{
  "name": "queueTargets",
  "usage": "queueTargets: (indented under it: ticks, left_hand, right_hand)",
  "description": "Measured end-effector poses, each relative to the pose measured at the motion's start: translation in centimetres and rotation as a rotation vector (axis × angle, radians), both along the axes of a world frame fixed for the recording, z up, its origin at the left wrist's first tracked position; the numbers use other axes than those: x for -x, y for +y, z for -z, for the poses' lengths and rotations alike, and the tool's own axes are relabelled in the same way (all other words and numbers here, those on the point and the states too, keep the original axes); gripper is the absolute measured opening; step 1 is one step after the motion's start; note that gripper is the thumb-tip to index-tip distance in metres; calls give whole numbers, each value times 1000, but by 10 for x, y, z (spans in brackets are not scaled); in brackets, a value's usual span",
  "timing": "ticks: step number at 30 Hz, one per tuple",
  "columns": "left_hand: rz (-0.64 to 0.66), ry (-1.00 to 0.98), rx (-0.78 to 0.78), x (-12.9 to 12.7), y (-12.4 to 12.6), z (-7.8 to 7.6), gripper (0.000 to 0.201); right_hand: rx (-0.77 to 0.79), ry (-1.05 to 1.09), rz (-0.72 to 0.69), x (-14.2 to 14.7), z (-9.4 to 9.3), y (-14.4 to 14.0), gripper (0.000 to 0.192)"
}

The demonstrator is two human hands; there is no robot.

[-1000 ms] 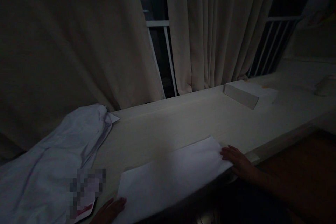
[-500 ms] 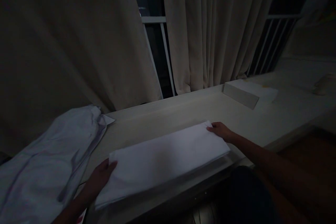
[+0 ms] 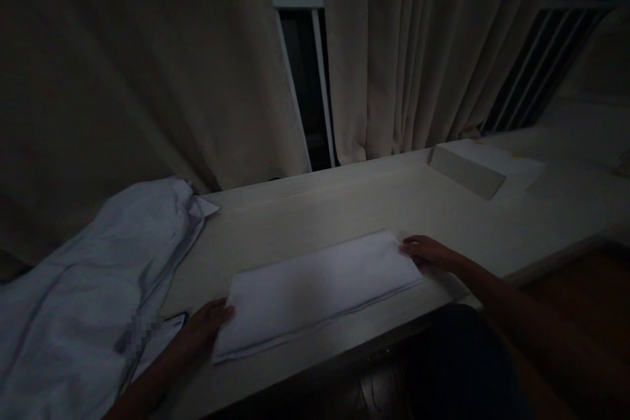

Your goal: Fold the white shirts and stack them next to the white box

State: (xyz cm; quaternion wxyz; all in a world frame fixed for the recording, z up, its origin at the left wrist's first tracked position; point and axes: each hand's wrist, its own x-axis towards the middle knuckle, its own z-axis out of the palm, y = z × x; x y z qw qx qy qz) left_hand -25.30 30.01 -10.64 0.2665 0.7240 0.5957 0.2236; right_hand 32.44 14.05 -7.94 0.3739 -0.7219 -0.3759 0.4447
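A folded white cloth lies flat as a long narrow rectangle on the pale table, near its front edge. My left hand rests at the cloth's left end with fingers touching its edge. At the right end my right hand lies on the table, fingertips against the cloth's far corner. Neither hand lifts the cloth. The scene is very dim.
A crumpled white garment is heaped at the table's left. A small card or packet lies beside my left hand. A white box sits at the back right. Beige curtains hang behind, with window bars between them.
The cloth, held slightly raised half a second ago, now lies flat and narrower on the table. Both hands have lowered with it and rest at its two ends.
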Motion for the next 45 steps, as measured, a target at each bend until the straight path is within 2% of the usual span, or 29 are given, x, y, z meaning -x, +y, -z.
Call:
queueTargets:
  ticks: [3,5,8,11,13,15,18,19,22,25,28,32,35,38,45]
  left_hand:
    - [8,-266,290,5,-19,4,53]
    - [-14,-361,376,5,-26,8,62]
    - [-19,-266,284,5,-28,15,70]
    - [5,-80,203,10,-25,18,70]
    - [35,80,175,16,-23,14,71]
    - [41,246,75,16,-23,6,71]
    - [50,386,-206,-9,-28,-10,63]
    - [79,390,-283,-26,-30,-14,60]
    - [236,402,-355,-86,-37,-16,58]
    - [325,483,-411,-125,-37,-4,60]
    - [252,561,-428,-119,-30,18,66]
    - [134,583,-420,-79,-23,42,77]
    - [70,585,-436,-65,-24,50,84]
    - [60,610,-429,-66,-26,50,87]
    - [75,619,-422,-70,-27,46,87]
  right_hand:
    - [-19,-14,-16,-3,11,-20,66]
    - [-55,-78,-5,-1,20,-26,65]
    - [-89,-209,57,2,34,-28,60]
    - [-90,-351,93,3,44,-27,56]
    - [-98,-499,108,6,45,-27,53]
    - [-168,-704,125,19,41,-25,50]
    - [-358,-951,79,70,31,-10,47]
    - [-387,-971,15,96,27,-2,47]
    - [-409,-953,-241,183,18,28,53]
    - [-383,-929,-458,255,17,59,60]
    - [-358,-907,-585,288,23,79,64]
    - [-362,-906,-613,279,36,85,76]
    - [-343,-923,-575,253,44,80,79]
    - [-286,-962,-496,216,48,73,81]
    - [-157,-1100,-302,106,60,52,83]
